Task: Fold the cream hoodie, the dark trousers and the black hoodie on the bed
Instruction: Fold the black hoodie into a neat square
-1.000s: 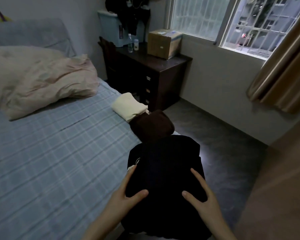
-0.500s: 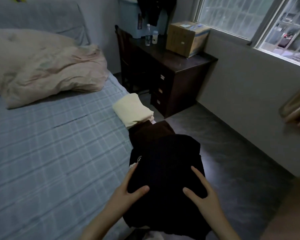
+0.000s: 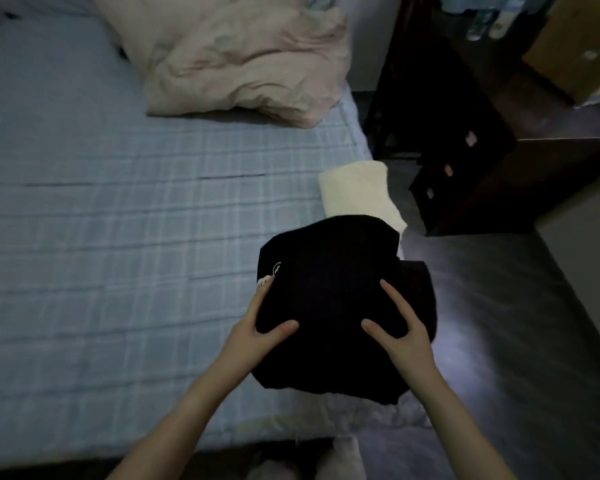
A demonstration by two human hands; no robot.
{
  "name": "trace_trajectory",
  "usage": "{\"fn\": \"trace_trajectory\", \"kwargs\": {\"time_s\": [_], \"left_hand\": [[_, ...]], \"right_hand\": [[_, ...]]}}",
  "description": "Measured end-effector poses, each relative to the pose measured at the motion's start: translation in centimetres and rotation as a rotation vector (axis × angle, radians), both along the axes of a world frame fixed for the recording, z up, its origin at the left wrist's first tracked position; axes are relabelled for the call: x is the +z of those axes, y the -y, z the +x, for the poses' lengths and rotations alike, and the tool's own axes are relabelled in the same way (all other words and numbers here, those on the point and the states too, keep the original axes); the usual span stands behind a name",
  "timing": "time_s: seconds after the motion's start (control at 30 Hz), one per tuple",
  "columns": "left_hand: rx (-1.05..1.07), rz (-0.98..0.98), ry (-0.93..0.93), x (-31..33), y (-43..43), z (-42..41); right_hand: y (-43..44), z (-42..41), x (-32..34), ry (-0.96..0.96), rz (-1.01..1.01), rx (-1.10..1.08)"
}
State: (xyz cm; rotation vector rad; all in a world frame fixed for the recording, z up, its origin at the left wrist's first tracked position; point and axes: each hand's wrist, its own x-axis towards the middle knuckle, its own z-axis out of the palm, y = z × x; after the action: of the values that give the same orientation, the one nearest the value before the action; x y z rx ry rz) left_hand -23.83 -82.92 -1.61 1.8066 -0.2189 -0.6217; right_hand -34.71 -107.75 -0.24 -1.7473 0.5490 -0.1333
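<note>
- black hoodie point(image 3: 329, 299) folded into a bundle, near the bed point(image 3: 118, 237) edge at about 4 o'clock of the mattress, small white print on its left side
- left hand point(image 3: 257, 327) at 7 o'clock of the bundle, gripping its left edge: thumb on top, fingers point(image 3: 262, 296) along the side, lightly pressed together
- right hand point(image 3: 402, 334) at 5 o'clock of the bundle, gripping the right side: thumb and index spread on top, other fingers hidden behind the fabric
- whether the bundle is lifted off the bed or resting on it: cannot tell
- a second dark fold, maybe the dark trousers point(image 3: 418, 292), shows at 3 o'clock of the hoodie, partly under it; too dark to be sure
- cream hoodie point(image 3: 357, 192) folded, at 12 o'clock of the black hoodie, on the bed edge, near end covered by it
- crumpled pinkish duvet point(image 3: 243, 60) at 12 o'clock of the bed, well apart from the clothes
- dark drawer unit point(image 3: 465, 161) at 2 o'clock, on the floor beside the bed
- cardboard box point(image 3: 575, 46) on the unit's tabletop, top right corner
</note>
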Motion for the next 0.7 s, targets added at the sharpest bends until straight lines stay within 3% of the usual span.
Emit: {"fn": "trace_trajectory", "kwargs": {"time_s": [0.27, 0.43, 0.53, 0.7], "left_hand": [[0.213, 0.035, -0.137, -9.2, -2.2, 4.1], [0.252, 0.016, -0.307, -16.4, -2.9, 3.4], [0.296, 0.002, -0.337, -18.7, -3.2, 2.6], [0.311, -0.002, -0.244, -18.7, -3.4, 2.9]], "right_hand": [[-1.0, 10.1, -11.6, -0.029, 0.106, 0.217], [-3.2, 10.4, -19.1, -0.210, 0.025, 0.263], [-3.7, 10.5, -20.6, -0.258, -0.060, 0.294], [-4.1, 9.4, -20.6, -0.114, -0.024, 0.191]]}}
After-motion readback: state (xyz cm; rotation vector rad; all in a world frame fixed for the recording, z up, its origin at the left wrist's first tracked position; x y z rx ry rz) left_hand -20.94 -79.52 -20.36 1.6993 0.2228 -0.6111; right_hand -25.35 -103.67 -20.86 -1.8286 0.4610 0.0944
